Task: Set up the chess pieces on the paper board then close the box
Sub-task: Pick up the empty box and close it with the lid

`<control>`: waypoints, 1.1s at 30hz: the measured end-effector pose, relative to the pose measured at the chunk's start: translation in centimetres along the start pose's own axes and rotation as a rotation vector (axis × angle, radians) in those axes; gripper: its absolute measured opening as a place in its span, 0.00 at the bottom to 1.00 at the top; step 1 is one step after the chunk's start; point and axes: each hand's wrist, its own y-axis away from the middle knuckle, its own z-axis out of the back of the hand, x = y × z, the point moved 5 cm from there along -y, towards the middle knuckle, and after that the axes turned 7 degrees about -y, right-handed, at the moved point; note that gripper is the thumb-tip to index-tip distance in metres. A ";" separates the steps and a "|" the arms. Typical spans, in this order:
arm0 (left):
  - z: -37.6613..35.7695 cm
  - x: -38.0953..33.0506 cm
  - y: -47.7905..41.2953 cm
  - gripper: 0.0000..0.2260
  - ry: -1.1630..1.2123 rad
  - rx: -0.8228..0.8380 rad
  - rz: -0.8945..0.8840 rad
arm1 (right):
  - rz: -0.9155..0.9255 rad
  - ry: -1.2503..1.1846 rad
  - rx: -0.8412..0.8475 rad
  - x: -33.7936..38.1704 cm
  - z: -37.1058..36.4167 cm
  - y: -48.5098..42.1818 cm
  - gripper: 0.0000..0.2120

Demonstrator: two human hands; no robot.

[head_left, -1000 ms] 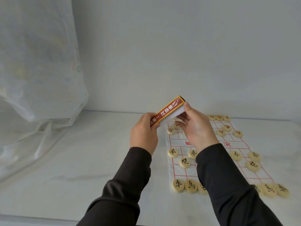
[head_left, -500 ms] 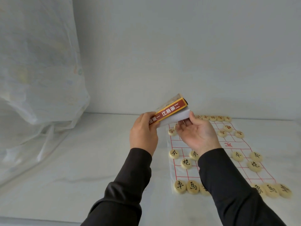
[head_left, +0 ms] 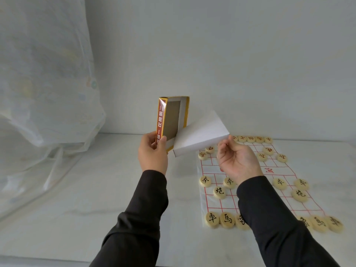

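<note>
My left hand (head_left: 153, 153) grips the red and yellow box lid (head_left: 172, 120), held upright with its hollow grey inside facing me. Beside it my right hand (head_left: 236, 160), palm up with fingers curled, holds the white box tray (head_left: 202, 134) at its right corner, tilted and just apart from the lid's lower edge. Under my right arm lies the paper board (head_left: 273, 170) with red grid lines. Several round wooden chess pieces (head_left: 219, 192) stand on it in rows, black-marked ones near me and red-marked ones (head_left: 250, 139) at the far edge.
Everything rests on a white tabletop (head_left: 96, 189) against a plain wall. A translucent plastic sheet (head_left: 42, 93) hangs and bunches at the left, reaching onto the table.
The closed box has come apart: my left hand turned the lid upright, and my right hand drew the white tray out to the right and lower.
</note>
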 end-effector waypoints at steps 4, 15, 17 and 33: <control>0.0 1.0 -0.3 0.06 0.069 -0.004 0.142 | 0.008 0.014 0.057 0.0 -0.5 0.2 0.07; -0.9 1.4 -0.1 0.10 0.201 0.096 0.316 | 0.099 0.357 0.053 0.7 -0.6 -0.6 0.07; -1.2 1.4 0.1 0.09 0.224 0.147 0.340 | 0.177 0.436 0.056 1.4 -0.6 -0.7 0.04; -2.5 0.3 0.7 0.10 0.163 0.450 0.353 | 0.631 1.393 -0.133 3.1 -0.7 0.0 0.12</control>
